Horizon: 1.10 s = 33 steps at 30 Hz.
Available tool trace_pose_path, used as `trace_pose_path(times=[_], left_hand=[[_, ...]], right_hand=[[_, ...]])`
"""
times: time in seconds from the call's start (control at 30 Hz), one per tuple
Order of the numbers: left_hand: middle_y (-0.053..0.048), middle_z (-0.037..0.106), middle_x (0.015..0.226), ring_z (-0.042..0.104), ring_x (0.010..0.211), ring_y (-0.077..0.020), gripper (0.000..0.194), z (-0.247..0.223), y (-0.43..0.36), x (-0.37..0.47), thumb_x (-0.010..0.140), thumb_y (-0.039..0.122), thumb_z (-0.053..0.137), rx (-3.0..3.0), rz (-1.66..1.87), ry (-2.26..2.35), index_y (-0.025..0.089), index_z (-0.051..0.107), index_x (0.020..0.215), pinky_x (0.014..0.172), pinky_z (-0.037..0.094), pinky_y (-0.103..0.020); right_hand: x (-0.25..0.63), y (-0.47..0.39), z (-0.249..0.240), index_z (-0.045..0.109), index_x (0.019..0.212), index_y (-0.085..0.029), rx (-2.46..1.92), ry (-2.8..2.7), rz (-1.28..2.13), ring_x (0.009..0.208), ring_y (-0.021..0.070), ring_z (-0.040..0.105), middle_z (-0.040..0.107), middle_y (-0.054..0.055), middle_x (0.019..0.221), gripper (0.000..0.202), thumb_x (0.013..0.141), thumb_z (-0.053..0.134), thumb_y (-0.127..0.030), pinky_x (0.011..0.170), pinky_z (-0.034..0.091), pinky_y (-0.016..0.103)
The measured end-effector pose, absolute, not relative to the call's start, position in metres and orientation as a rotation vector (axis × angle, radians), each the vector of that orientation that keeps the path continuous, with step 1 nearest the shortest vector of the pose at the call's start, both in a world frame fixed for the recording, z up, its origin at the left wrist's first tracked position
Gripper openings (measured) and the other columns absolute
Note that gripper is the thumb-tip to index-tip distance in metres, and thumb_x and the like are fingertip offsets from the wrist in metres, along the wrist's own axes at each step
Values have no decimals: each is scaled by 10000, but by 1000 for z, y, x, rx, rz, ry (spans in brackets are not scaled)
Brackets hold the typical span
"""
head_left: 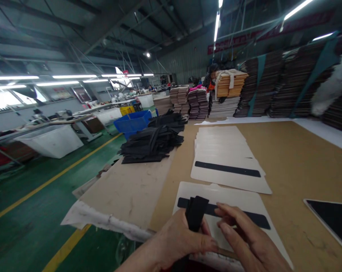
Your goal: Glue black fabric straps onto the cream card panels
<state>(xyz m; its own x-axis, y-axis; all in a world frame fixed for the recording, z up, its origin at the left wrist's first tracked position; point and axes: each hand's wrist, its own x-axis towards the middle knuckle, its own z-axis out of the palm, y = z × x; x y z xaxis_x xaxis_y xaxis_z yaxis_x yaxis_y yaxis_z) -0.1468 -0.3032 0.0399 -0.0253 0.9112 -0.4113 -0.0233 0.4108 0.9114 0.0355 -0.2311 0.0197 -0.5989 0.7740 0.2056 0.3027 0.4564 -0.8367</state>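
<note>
Partly hidden, black strips (pixel 197 213) fill left fingers (pixel 203 242); empty right fingers (pixel 236 216) stand loosely parted.

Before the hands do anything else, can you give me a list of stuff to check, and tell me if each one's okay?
1. Left hand gripping the black strips: ok.
2. Right hand free: ok, its fingers are parted and no strip shows in them.
3. Right hand touching the near white sheet: cannot tell.
4. Whole dark band on that sheet in sight: not ok, hands and strips hide part of it.
5. Near sheet apart from the white sheets behind: cannot tell, their edges come very close.
6. More black strips piled nearby: ok.
</note>
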Motion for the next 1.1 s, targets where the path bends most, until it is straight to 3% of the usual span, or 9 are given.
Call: trace_pose_path(times=[0.1,0.23,0.4,0.53,0.67,0.83,1.0,1.1], left_hand=[[37,535,577,447,479,-78,321,34,-302,-137,621,392,799,893,937,1319,147,602,682,457,370,-197],[44,505,559,424,463,-65,328,29,-299,-129,679,426,778,857,976,1263,142,616,702,449,359,-183],[45,508,528,427,434,-66,329,25,-294,-124,677,435,778,778,962,1258,145,630,719,432,354,-179],[38,531,502,429,401,-56,329,28,-292,-120,673,424,778,786,931,1192,147,603,648,421,342,-171],[-19,645,603,517,410,-63,444,29,-293,-123,764,563,693,725,988,1051,129,645,844,414,333,-154],[-143,739,861,666,509,-139,653,23,-296,-131,728,667,691,626,995,1027,99,621,1042,397,366,-162],[-105,732,807,669,497,-150,627,19,-294,-130,755,654,680,637,1062,1093,99,620,1040,412,437,-186],[-83,723,768,650,474,-137,630,18,-292,-131,750,677,676,664,1090,1095,106,617,1010,403,436,-182]], right_hand=[[26,-230,16,536,1389,-269,-894,-2090,1150,1064,211,668,642,76,1294,465,952,480,-416,832,584,273],[31,-230,6,623,1313,-271,-837,-2029,1143,1159,249,611,598,95,1321,421,932,523,-416,954,537,344],[31,-232,12,738,991,-268,-849,-1866,1257,992,223,628,658,64,1028,277,893,576,-470,854,526,275],[25,-232,18,670,764,-227,-927,-1579,1726,667,161,570,604,-1,699,351,846,624,-564,634,477,239],[24,-225,16,585,678,-204,-953,-1279,1918,523,111,444,534,-31,555,412,809,673,-584,521,373,218],[25,-215,24,587,670,-195,-975,-1098,1846,532,98,399,530,-32,574,408,786,710,-566,527,350,209],[24,-216,32,646,698,-193,-958,-1177,1894,591,119,436,562,-11,636,416,787,690,-597,577,381,231],[24,-217,29,718,894,-214,-960,-1219,1885,617,119,451,606,-5,697,377,796,690,-577,591,380,226]])
